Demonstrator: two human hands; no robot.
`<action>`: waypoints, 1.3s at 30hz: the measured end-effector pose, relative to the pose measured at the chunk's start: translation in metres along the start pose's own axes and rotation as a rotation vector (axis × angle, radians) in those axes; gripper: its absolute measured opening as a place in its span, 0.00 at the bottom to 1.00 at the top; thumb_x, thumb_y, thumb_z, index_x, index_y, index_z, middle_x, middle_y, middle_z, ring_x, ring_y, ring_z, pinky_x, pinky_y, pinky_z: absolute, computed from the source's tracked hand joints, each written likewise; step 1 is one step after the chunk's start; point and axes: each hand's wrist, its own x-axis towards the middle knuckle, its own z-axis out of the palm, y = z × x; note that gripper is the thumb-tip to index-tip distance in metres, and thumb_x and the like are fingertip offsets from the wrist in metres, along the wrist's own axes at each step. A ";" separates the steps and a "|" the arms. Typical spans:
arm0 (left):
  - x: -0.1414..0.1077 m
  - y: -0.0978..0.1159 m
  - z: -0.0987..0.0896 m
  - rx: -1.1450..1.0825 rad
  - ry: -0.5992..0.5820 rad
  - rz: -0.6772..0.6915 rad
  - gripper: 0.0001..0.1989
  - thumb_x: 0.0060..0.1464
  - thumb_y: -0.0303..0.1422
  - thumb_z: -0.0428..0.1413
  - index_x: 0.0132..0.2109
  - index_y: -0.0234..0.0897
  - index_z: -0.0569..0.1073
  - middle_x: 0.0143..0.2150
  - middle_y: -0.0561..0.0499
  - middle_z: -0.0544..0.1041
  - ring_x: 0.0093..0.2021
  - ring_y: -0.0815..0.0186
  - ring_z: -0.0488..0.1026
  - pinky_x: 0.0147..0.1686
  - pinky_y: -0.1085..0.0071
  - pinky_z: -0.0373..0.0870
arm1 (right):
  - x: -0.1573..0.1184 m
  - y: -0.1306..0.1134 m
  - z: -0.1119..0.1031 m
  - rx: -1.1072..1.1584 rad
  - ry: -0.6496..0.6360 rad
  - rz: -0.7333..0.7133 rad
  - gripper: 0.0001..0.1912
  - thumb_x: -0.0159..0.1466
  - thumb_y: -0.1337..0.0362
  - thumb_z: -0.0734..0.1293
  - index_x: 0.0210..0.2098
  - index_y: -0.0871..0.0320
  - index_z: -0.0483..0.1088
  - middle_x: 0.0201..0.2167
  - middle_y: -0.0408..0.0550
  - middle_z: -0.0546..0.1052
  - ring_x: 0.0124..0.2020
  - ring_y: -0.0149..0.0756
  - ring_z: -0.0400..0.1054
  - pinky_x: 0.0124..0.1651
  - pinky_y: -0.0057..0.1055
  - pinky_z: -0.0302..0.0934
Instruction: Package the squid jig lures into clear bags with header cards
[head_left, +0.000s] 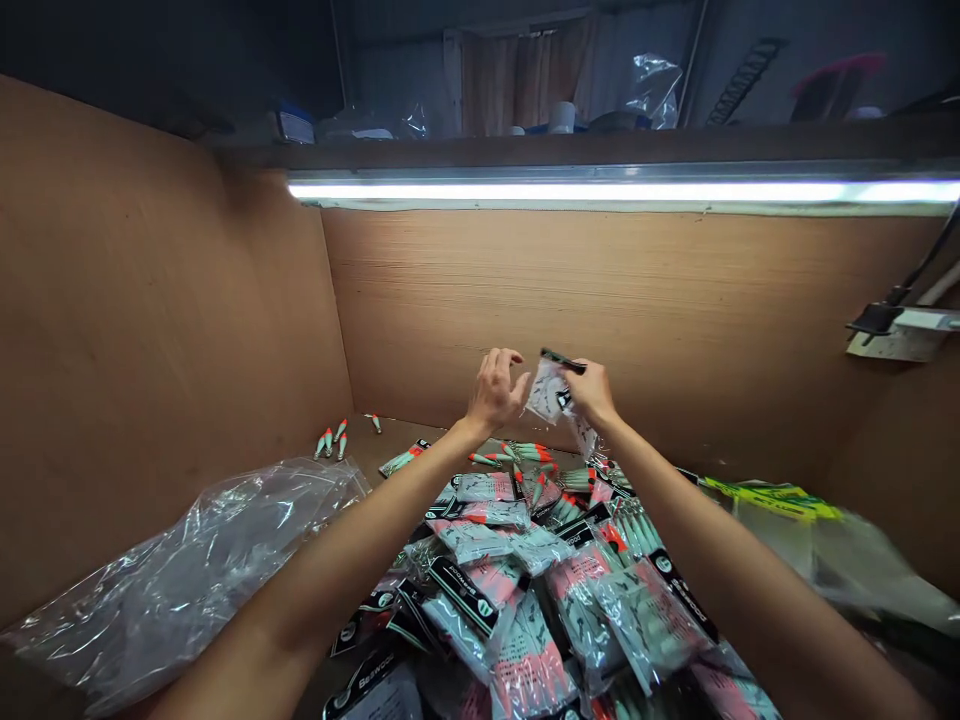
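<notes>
My right hand (595, 392) is closed on a small clear plastic packet (546, 392) with a black header strip, held above the far side of the pile. Part of another clear packet seems to hang below it. My left hand (496, 388) is raised just left of the packet, fingers apart, holding nothing and not touching it. Beneath both forearms lies a heap of sealed packets (529, 650) with black headers and pink-and-white insides. Loose pale-green floats (529, 452) with orange tips lie at the far edge of the heap, below my hands.
Several loose floats (328, 440) lie near the back left corner. A large clear plastic bag (217, 550) spreads along the left side; yellow-marked plastic bags (787, 500) lie on the right. Wooden walls enclose the workspace, under a light tube (600, 190). A power socket (892, 335) hangs at right.
</notes>
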 end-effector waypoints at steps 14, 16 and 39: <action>-0.067 0.034 0.083 -0.129 -0.688 -0.111 0.09 0.35 0.31 0.64 0.17 0.39 0.71 0.22 0.46 0.74 0.33 0.55 0.74 0.34 0.65 0.63 | -0.099 -0.045 -0.145 0.178 0.158 -0.068 0.16 0.60 0.64 0.63 0.45 0.57 0.77 0.33 0.45 0.79 0.30 0.34 0.68 0.30 0.27 0.60; -0.057 0.025 0.071 -0.211 -0.670 -0.157 0.08 0.37 0.31 0.62 0.18 0.39 0.71 0.19 0.51 0.71 0.28 0.60 0.71 0.31 0.68 0.61 | -0.110 -0.039 -0.144 0.259 0.193 0.001 0.14 0.60 0.63 0.64 0.43 0.56 0.77 0.31 0.44 0.78 0.27 0.34 0.67 0.27 0.26 0.59; -0.080 -0.009 -0.034 -1.147 -0.018 -0.898 0.07 0.55 0.33 0.53 0.36 0.37 0.75 0.30 0.47 0.79 0.28 0.64 0.77 0.28 0.68 0.76 | -0.107 -0.013 -0.087 1.069 -0.087 0.702 0.17 0.64 0.61 0.68 0.23 0.55 0.58 0.15 0.38 0.66 0.13 0.24 0.57 0.15 0.20 0.56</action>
